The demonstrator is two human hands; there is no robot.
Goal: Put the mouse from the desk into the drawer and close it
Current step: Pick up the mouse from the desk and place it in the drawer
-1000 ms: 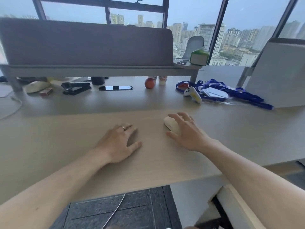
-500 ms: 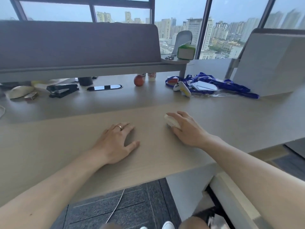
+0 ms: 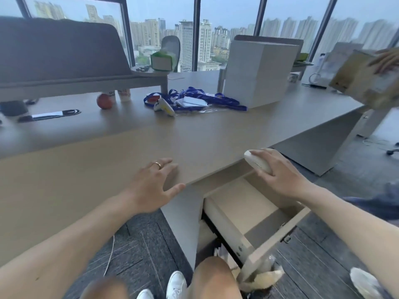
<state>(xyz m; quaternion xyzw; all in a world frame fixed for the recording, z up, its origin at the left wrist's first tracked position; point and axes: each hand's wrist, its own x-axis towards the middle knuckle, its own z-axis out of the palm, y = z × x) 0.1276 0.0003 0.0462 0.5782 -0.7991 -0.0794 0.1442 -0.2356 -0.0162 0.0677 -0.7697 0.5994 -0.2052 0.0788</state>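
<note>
My right hand [image 3: 278, 175] grips the cream-white mouse [image 3: 257, 161] and holds it off the desk, just past the desk's front edge and above the back of the drawer. The drawer [image 3: 226, 221] is pulled out below the desk on the right, pale wood with a bare floor inside. My left hand [image 3: 154, 186] lies flat on the wooden desk [image 3: 86, 173] near its front edge, fingers spread, a ring on one finger. It holds nothing.
At the desk's back lie a tangle of blue lanyards [image 3: 200, 100], a white-and-yellow controller [image 3: 164, 106], an orange ball [image 3: 104, 101] and a grey box [image 3: 259, 70]. Another person's hand holds a cardboard box [image 3: 364, 80] at the far right. My knees and white shoes show below.
My right hand has lifted the mouse off the desk and carried it right, over the open drawer. The view has swung right and down. My left hand stays on the desk.
</note>
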